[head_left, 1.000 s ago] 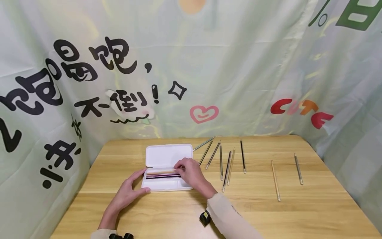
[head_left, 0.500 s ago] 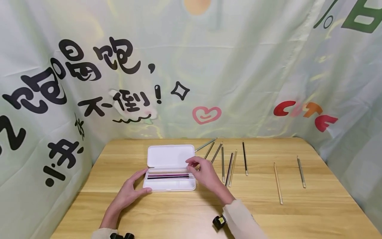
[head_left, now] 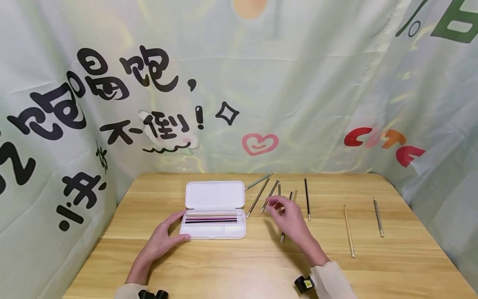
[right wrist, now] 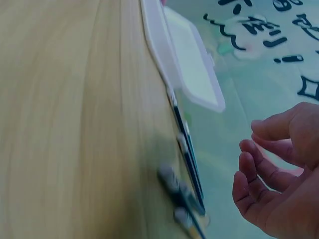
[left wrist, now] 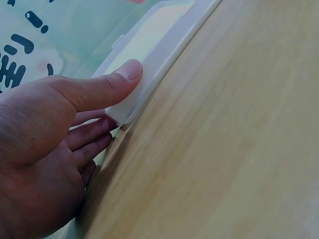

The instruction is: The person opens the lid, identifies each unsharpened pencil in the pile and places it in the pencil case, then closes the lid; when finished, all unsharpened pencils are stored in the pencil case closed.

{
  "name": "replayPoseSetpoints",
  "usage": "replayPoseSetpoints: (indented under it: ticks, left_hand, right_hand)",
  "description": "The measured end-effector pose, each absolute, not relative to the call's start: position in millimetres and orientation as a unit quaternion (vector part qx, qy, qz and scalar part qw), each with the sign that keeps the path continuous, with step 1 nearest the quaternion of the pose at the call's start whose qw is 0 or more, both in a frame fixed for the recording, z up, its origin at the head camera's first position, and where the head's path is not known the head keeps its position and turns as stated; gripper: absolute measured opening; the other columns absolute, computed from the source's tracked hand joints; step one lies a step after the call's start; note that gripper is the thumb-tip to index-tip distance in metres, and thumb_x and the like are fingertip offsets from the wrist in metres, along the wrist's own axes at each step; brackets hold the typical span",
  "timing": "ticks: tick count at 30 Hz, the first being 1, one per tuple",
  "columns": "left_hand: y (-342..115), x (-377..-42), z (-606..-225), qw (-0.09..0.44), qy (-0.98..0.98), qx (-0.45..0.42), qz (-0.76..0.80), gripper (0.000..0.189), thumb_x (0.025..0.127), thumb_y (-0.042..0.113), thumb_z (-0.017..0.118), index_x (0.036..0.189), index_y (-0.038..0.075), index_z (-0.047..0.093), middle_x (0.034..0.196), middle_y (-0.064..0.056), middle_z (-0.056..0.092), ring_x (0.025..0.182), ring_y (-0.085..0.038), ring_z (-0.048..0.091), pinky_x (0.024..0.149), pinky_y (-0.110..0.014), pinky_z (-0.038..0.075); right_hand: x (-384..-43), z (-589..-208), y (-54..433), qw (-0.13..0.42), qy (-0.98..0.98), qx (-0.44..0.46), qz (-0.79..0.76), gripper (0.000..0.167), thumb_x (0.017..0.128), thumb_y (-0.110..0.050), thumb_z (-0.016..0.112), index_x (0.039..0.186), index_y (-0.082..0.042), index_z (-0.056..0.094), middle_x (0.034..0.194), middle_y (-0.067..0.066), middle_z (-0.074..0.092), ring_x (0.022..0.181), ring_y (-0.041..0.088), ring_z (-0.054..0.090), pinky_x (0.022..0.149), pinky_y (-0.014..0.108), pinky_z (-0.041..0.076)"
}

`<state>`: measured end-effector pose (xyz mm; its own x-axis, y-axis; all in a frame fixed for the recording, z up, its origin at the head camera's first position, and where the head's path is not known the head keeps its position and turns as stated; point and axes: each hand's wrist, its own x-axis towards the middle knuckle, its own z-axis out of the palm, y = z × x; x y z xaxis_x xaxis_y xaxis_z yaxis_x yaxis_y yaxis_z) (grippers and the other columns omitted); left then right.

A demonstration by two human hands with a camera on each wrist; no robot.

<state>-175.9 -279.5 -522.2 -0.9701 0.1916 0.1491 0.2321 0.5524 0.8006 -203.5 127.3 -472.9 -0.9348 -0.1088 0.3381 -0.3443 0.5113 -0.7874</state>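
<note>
A white pencil case (head_left: 207, 231) lies with its lid (head_left: 214, 194) folded back on the wooden table. Inside it, several pencils (head_left: 213, 219) in dark, purple and pale colours lie side by side. My left hand (head_left: 161, 238) holds the case's left end, thumb at the front corner and fingers at the side and back; its thumb overlaps the case wall (left wrist: 154, 74) in the left wrist view. Right of the case, my right hand (head_left: 290, 216) hovers over loose pencils with loosely curled fingers and nothing in them. It partly hides a black pencil (head_left: 282, 237) below it.
Black pencils (head_left: 257, 198) and a grey-green pencil (head_left: 258, 182) lie near the case's right side. Another black pencil (head_left: 307, 199) is farther right, then a natural-wood pencil (head_left: 349, 230) and a grey pencil (head_left: 378, 216). A printed curtain (head_left: 310, 104) hangs behind the table.
My right hand has moved from over the pencils in the case rightward to above the loose ones, its fingers now loosely curled. The left hand has stayed on the case.
</note>
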Motion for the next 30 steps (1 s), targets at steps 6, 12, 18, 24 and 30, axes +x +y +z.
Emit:
replayPoseSetpoints:
  ticks: [6, 12, 18, 24, 30]
  left_hand:
    - [-279.6, -177.3, -524.0, 0.020, -0.880, -0.118, -0.460, 0.083, 0.082, 0.030, 0.089, 0.152, 0.007, 0.050, 0.155, -0.021, 0.046, 0.145, -0.046, 0.035, 0.115, -0.068, 0.026]
    - [-278.0, -175.4, -520.0, 0.019, -0.876, -0.117, -0.467, 0.081, 0.081, 0.027, 0.089, 0.150, 0.007, 0.051, 0.154, -0.021, 0.047, 0.145, -0.046, 0.036, 0.114, -0.069, 0.026]
    - [-278.3, -175.5, -518.0, 0.017, -0.876, -0.118, -0.467, 0.081, 0.081, 0.027, 0.089, 0.150, 0.007, 0.051, 0.155, -0.021, 0.046, 0.145, -0.047, 0.035, 0.114, -0.070, 0.024]
    - [-280.0, -175.8, -521.2, 0.016, -0.880, -0.116, -0.459, 0.083, 0.082, 0.029, 0.089, 0.151, 0.007, 0.050, 0.155, -0.022, 0.045, 0.145, -0.047, 0.034, 0.114, -0.070, 0.024]
    - [-281.0, -178.2, -523.6, 0.011, -0.878, -0.115, -0.465, 0.085, 0.082, 0.030, 0.089, 0.153, 0.007, 0.048, 0.156, -0.021, 0.043, 0.146, -0.046, 0.033, 0.116, -0.069, 0.022]
  right_hand:
    - [-208.9, -480.8, 152.2, 0.131, -0.881, 0.095, 0.444, 0.025, 0.089, 0.003, 0.075, 0.114, 0.002, 0.071, 0.090, 0.008, 0.069, 0.081, 0.022, 0.065, 0.068, 0.025, 0.056]
    - [-211.3, -484.8, 172.0, 0.074, -0.910, 0.063, 0.404, 0.030, 0.092, -0.002, 0.073, 0.121, 0.005, 0.067, 0.096, 0.010, 0.068, 0.085, 0.023, 0.066, 0.075, 0.035, 0.056]
    - [-209.9, -486.6, 178.7, 0.061, -0.920, 0.055, 0.383, 0.033, 0.092, -0.003, 0.074, 0.122, 0.007, 0.066, 0.098, 0.011, 0.068, 0.085, 0.023, 0.063, 0.075, 0.038, 0.053]
    - [-209.2, -490.6, 171.0, 0.065, -0.936, 0.054, 0.341, 0.042, 0.089, -0.012, 0.081, 0.124, 0.007, 0.067, 0.100, 0.011, 0.067, 0.080, 0.020, 0.057, 0.072, 0.038, 0.050]
    - [-207.9, -491.2, 163.7, 0.058, -0.945, 0.045, 0.320, 0.043, 0.087, -0.013, 0.082, 0.123, 0.006, 0.068, 0.095, 0.007, 0.064, 0.078, 0.018, 0.056, 0.072, 0.038, 0.050]
